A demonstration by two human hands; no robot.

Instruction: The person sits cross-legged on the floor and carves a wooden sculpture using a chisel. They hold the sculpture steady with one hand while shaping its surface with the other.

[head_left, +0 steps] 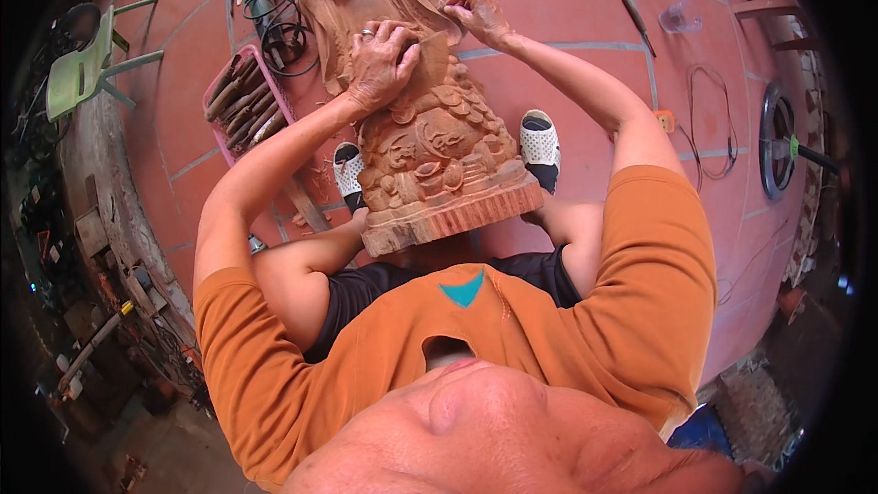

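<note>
A reddish-brown wood carving (439, 142), deeply cut with rounded figures and folds, slants away from between my knees. My left hand (380, 59), a ring on one finger, rests on its upper part with bent fingers pressed to the wood. Beside those fingers lies a flat tan piece (432, 59); whether it is loose or part of the carving I cannot tell. At the carving's far right edge, my right hand (477, 16) has thumb and fingertips pinched together. What they hold, if anything, is too small to make out.
Left of the carving, a pink tray (219, 135) holds several wood-handled tools. Behind it sits a corded power tool (261, 2). A slim tool (637, 23) and a clear plastic cup (679, 16) lie on the tiled floor at right, near a cord (712, 123). A green chair (80, 73) stands far left.
</note>
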